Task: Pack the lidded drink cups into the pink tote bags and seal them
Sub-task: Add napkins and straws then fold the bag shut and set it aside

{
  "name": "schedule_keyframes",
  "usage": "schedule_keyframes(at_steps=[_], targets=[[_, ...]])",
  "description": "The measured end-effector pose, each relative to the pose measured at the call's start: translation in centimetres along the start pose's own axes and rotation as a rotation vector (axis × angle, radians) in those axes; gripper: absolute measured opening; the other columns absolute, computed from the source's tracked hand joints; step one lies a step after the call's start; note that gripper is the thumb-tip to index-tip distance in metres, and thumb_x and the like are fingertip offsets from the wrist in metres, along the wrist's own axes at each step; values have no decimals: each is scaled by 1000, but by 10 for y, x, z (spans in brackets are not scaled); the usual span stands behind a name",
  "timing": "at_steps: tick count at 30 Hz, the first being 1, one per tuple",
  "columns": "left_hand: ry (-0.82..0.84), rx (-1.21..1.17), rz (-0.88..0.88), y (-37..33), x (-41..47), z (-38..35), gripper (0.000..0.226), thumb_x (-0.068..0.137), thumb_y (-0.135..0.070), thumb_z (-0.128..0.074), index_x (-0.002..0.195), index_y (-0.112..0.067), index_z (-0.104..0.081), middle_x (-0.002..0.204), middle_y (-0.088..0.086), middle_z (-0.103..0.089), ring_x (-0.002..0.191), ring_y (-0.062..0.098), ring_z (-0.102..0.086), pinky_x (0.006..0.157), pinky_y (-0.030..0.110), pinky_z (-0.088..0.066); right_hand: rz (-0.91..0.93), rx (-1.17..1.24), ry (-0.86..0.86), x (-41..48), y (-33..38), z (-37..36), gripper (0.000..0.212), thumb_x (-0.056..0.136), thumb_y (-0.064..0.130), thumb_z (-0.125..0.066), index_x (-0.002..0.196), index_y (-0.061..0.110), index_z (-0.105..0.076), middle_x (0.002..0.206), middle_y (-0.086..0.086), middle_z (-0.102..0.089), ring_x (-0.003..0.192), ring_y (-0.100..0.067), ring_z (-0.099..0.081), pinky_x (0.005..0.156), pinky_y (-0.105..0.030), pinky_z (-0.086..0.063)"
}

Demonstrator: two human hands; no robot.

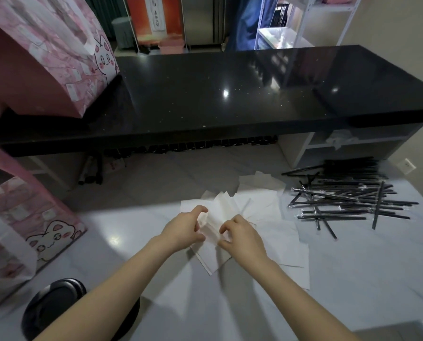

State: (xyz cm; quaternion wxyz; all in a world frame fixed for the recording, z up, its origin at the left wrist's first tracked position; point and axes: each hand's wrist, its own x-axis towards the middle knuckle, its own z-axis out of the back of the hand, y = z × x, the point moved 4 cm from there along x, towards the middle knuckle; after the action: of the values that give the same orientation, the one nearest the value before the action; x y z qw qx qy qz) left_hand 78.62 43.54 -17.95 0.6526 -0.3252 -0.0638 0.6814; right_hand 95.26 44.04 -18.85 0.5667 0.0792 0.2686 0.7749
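Observation:
My left hand and my right hand meet over a spread pile of white paper napkins on the pale counter, and both pinch one napkin between thumb and fingers. A pink tote bag with a cat print stands at the left of the counter. Another pink tote bag sits on the raised black shelf at the upper left. The black lid of a drink cup shows at the lower left, partly behind my left forearm.
A heap of black wrapped straws lies to the right of the napkins. The glossy black raised shelf runs across the back of the counter. Shelving and a blue cloth stand beyond it.

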Motion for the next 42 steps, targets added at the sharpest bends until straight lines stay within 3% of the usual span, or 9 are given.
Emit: schedule_keyframes(at_steps=[3, 7, 12, 18, 25, 33, 37, 40, 42], targets=[[-10, 170, -16, -5, 4, -6, 63, 81, -26, -65, 137, -31, -37, 91, -2, -57, 87, 21, -56, 73, 34, -50, -12, -78, -53, -4, 1, -5, 45, 79, 30, -66, 122, 26, -52, 115, 2, -50, 107, -20, -47, 81, -29, -43], [-125, 116, -15, -7, 4, -7, 39, 79, -27, -70, 114, -22, -55, 106, 0, -49, 90, 19, -54, 79, 37, -50, -58, -129, -134, -4, 0, -7, 53, 81, 32, -66, 130, 25, -46, 119, -1, -48, 109, -22, -43, 88, -28, -39], [-255, 17, -155, -11, -1, -6, 15, 75, -17, -70, 88, -13, -65, 117, -5, -51, 106, 16, -50, 86, 29, -44, -28, -80, -177, -5, 3, -7, 22, 80, 24, -63, 101, 20, -61, 107, 1, -49, 101, -21, -43, 84, -27, -38], [-360, -238, -168, -7, -28, 12, 24, 71, -17, -72, 78, -21, -50, 78, -10, -62, 79, 9, -57, 69, 27, -44, 31, 240, -178, -20, 20, 12, 18, 77, 15, -61, 86, 25, -49, 76, 6, -58, 79, -19, -53, 69, -36, -45], [-560, -578, -223, 18, -93, 79, 39, 75, -19, -79, 99, -41, -57, 78, -7, -69, 72, 7, -65, 66, 19, -52, 267, 484, -169, -25, 94, 50, 38, 70, 7, -75, 91, 35, -59, 85, 19, -63, 83, 7, -56, 67, -5, -38], [-981, -496, -203, 98, -218, 191, 25, 80, -21, -77, 95, -36, -63, 86, -14, -70, 83, 5, -68, 72, 13, -51, 616, 456, -127, -9, 265, 64, 27, 73, 10, -76, 84, 32, -66, 78, 20, -65, 76, 2, -59, 62, -12, -45], [-1216, -264, -62, 150, -284, 238, 19, 82, -23, -73, 93, -35, -63, 87, -21, -67, 87, -1, -63, 76, 10, -47, 756, 488, -141, -5, 347, 65, 26, 75, 6, -75, 86, 27, -66, 80, 20, -64, 76, 7, -58, 63, -7, -42], [-1306, -21, 127, 193, -314, 262, 13, 74, -23, -75, 84, -28, -68, 88, -13, -66, 98, 14, -57, 85, 29, -44, 807, 536, -141, -2, 399, 59, 20, 76, 5, -73, 85, 22, -68, 82, 15, -66, 75, 3, -57, 61, -9, -42], [-1222, 51, 284, 224, -319, 270, 13, 70, -30, -76, 81, -25, -72, 96, -5, -70, 113, 26, -53, 96, 41, -37, 846, 517, -132, -2, 429, 49, 17, 76, 5, -73, 83, 19, -68, 80, 16, -66, 74, 3, -58, 62, -9, -41]])
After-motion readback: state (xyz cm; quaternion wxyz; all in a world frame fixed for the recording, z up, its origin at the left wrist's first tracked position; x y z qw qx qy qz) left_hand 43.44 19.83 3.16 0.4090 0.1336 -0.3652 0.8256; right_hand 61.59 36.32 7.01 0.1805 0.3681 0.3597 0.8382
